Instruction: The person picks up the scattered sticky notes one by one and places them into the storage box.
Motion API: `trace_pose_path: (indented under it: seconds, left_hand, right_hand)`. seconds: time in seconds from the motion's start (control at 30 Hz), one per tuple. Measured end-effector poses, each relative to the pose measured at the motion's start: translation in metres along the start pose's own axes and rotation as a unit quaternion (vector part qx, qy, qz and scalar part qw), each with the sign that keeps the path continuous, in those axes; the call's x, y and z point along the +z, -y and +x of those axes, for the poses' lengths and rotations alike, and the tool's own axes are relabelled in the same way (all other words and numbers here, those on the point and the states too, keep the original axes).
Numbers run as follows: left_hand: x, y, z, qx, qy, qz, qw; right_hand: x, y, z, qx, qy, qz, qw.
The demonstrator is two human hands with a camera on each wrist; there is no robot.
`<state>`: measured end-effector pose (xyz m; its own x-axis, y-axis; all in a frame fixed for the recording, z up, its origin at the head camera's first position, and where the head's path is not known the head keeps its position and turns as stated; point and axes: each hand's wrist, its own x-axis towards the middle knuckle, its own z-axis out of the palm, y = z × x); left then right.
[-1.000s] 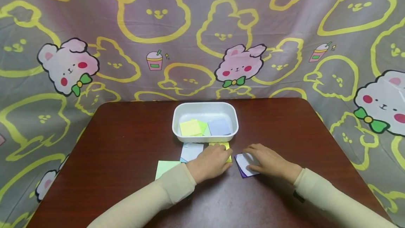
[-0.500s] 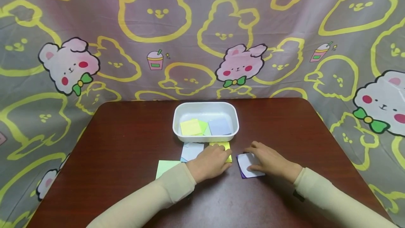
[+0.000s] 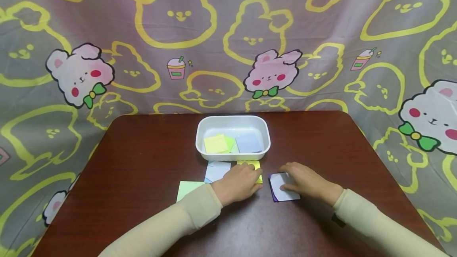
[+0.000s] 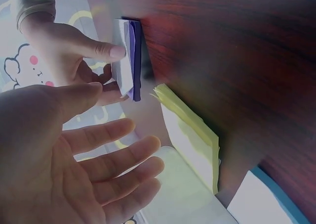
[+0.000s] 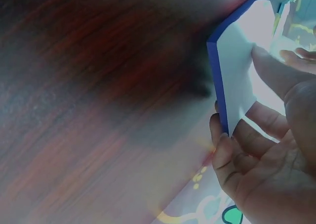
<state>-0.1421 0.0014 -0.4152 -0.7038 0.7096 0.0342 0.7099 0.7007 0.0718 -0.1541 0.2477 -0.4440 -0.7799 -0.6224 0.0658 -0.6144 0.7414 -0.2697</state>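
Note:
In the head view my right hand [image 3: 310, 180] holds a sticky note pad [image 3: 285, 194] at the right of the others. The pad has a white face and a purple layer under it. In the right wrist view my thumb lies on the white face [image 5: 239, 46] and the fingers curl at its edge. My left hand [image 3: 236, 185] hovers at a yellow sticky note pad [image 4: 190, 137], partly covering it in the head view. Its fingers look loosely spread in the left wrist view, with nothing between them.
A white plastic tray [image 3: 233, 156] stands behind the hands, with yellow, green and blue note pads inside. Between tray and left forearm lie a pale blue pad [image 3: 217, 170] and a light green pad [image 3: 189, 189]. A patterned curtain [image 3: 228, 43] hangs behind the table [image 3: 150, 150].
The right hand and the white-and-purple pad have shifted slightly to the right, with the pad's layers lying a little differently. The left hand has stayed nearly still.

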Motion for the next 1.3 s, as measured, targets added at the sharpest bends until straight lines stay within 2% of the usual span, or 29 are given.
trace_pose_path:
  seconds: [0.27, 0.5, 0.8, 1.03, 1.3]
  left_hand:
    - [0.001, 0.000, 0.000, 0.001, -0.006, 0.000, 1.0000]
    - [0.003, 0.001, 0.002, 0.001, -0.009, 0.002, 1.0000]
    - [0.002, 0.002, 0.003, 0.005, -0.017, 0.008, 0.9998]
    - [0.001, 0.003, 0.003, 0.006, -0.019, 0.011, 0.9997]
    - [0.003, 0.004, 0.006, 0.014, -0.043, 0.008, 0.9989]
  right_hand:
    - [-0.005, -0.001, 0.001, -0.002, -0.015, 0.013, 1.000]
    - [-0.008, -0.002, 0.004, 0.006, -0.005, 0.040, 0.999]
    - [-0.013, -0.003, 0.007, -0.024, -0.017, 0.042, 0.999]
    - [-0.022, 0.002, 0.009, -0.019, -0.024, 0.048, 0.998]
    - [-0.026, 0.005, 0.011, -0.029, -0.043, 0.056, 0.997]
